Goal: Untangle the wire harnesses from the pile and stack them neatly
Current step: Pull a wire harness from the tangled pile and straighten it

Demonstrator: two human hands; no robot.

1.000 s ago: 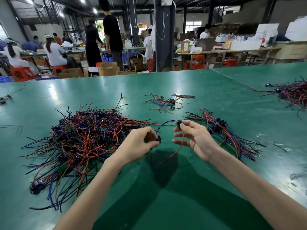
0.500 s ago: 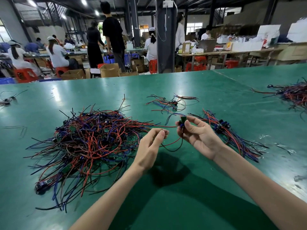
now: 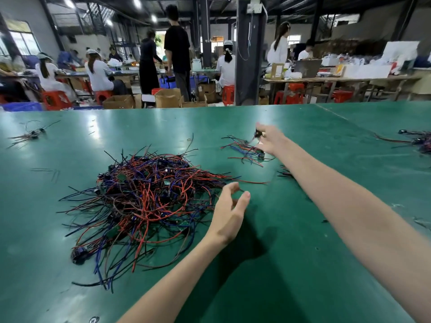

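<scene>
My right hand (image 3: 270, 141) is stretched far forward over a small bundle (image 3: 242, 148) of red, blue and black harnesses. Its grip is blurred: a dark connector (image 3: 257, 134) sits at the fingertips, but I cannot tell whether I am pinching it or only touching it. My left hand (image 3: 229, 210) hangs nearer to me with a wide, slack grip, thumb and fingers apart and holding nothing, just beside the right edge of the big tangled pile (image 3: 144, 201). A few wire ends (image 3: 283, 173) peek out from behind my right forearm. All of it lies on the green worktop (image 3: 163, 122), with another bunch of harnesses (image 3: 419, 141) at the right edge and a lone harness (image 3: 30, 135) far left.
</scene>
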